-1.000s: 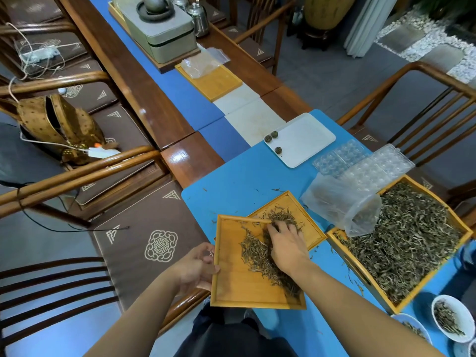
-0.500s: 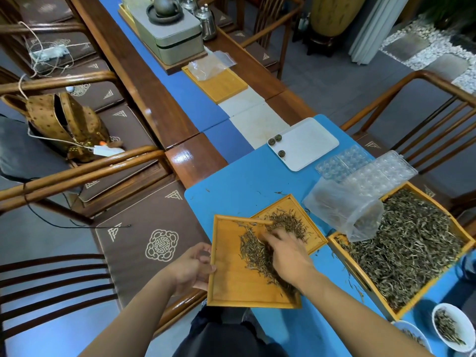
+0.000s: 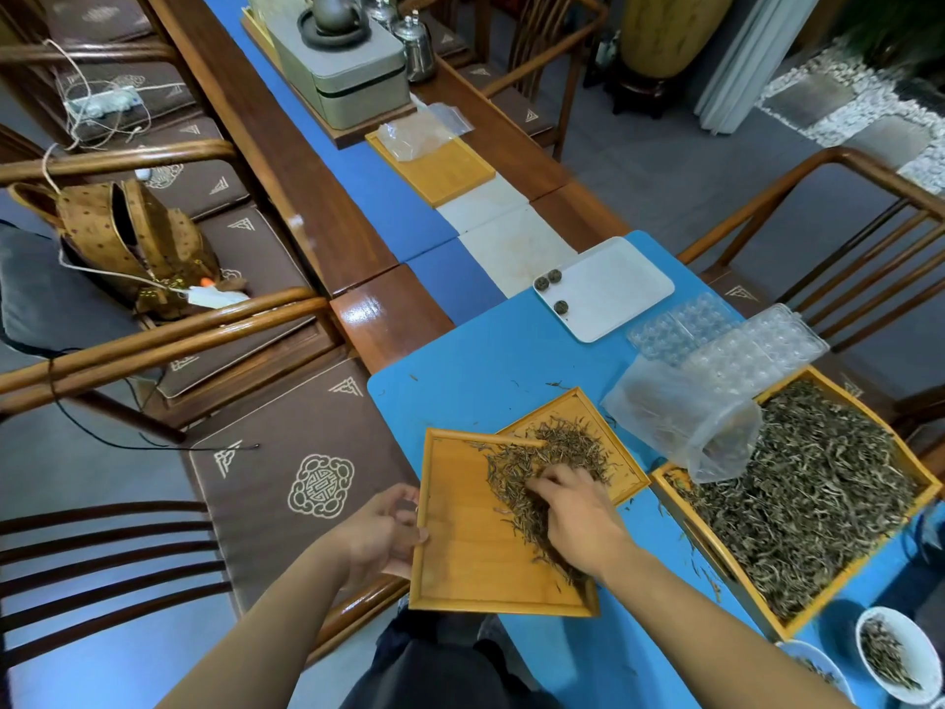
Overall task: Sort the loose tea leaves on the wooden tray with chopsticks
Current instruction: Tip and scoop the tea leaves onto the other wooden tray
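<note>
A: Nearest first, what is the left hand (image 3: pixel 381 537) doing?

B: It is clamped on the left rim of the wooden tray (image 3: pixel 460 565), as it was a second ago, keeping it steady at the near edge of the blue surface (image 3: pixel 460 360).

A: And the right hand (image 3: pixel 575 514)?

B: It lies on the tea leaves (image 3: pixel 532 463) in the tray, fingers bent down into the pile. A second ago the fingertips sat farther out, by the far rim. Now they are drawn nearer and leftward, so I judge it is raking leaves across.

A: With chopsticks?

B: I cannot tell. A thin stick (image 3: pixel 511 442) lies along the far rim, not held, so the sorting looks done by fingers.

A: Beyond that?

B: A second tray (image 3: pixel 619 452) sits partly under the first, and a big box of leaves (image 3: pixel 818 493) stands to the right.
</note>
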